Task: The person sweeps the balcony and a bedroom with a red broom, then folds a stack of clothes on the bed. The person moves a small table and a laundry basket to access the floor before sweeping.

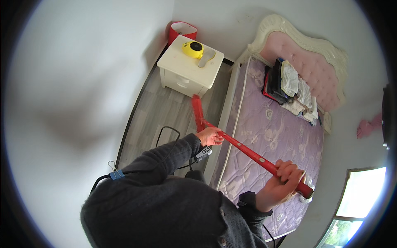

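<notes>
A red broom slants across the view, its red bristle head (198, 112) low over the floor beside the nightstand. Its red handle (248, 151), marked with pale round spots, rises to the right across the bed. My left hand (211, 136) holds the handle low down, close to the broom head. Near the top end, my right hand (280, 186) is wrapped around the handle. The bristles look slightly blurred, and I cannot tell whether they touch the floor. Below my left wrist hangs a small pale device (204, 152) on a black cable.
A white nightstand (186, 69) carries a yellow round device (193, 50) and an insole-shaped item (207, 58). Behind stands a red bin (183, 29). The bed's purple mattress (263, 124) bears a pile of clothes (291, 82) by the pink headboard (297, 55). Grey wood-look flooring (149, 124) borders the wall.
</notes>
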A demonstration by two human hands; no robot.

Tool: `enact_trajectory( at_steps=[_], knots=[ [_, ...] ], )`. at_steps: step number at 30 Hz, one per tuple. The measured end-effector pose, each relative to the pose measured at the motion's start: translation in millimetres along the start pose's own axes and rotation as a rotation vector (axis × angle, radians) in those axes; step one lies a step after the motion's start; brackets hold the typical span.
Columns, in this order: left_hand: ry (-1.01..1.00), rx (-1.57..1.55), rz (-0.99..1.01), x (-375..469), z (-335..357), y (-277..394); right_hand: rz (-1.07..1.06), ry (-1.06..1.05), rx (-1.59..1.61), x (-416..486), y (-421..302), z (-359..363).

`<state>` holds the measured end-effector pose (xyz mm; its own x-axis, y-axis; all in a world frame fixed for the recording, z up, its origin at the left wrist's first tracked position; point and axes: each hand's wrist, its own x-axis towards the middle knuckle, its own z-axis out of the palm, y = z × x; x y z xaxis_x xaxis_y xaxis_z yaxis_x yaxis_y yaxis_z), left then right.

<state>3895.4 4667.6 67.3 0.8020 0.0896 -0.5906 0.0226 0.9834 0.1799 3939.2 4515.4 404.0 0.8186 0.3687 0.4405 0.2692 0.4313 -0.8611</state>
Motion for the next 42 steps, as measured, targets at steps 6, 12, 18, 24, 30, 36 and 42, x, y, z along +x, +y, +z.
enact_trajectory(
  at_steps=[6, 12, 18, 24, 30, 36, 42],
  knots=[
    [0.185, 0.045, 0.038, 62, -6, 83, -0.078, 0.289, -0.185, 99, 50, 26],
    [0.523, -0.088, 0.218, 114, -73, 163, -0.056, 0.370, -0.285, 207, 128, 25],
    [0.699, -0.276, 0.379, 126, -114, 241, 0.077, 0.364, -0.278, 288, 232, 48],
    [0.811, -0.194, 0.546, 153, -176, 308, 0.110, 0.099, -0.428, 313, 343, 59],
    [0.730, -0.290, 0.625, 184, -228, 359, 0.058, 0.062, -0.370, 325, 365, 73],
    [0.655, -0.490, 0.689, 181, -237, 384, 0.058, 0.114, -0.392, 327, 362, 99],
    [0.683, -0.504, 0.721, 169, -220, 384, 0.085, 0.027, -0.362, 334, 357, 100]
  ],
)
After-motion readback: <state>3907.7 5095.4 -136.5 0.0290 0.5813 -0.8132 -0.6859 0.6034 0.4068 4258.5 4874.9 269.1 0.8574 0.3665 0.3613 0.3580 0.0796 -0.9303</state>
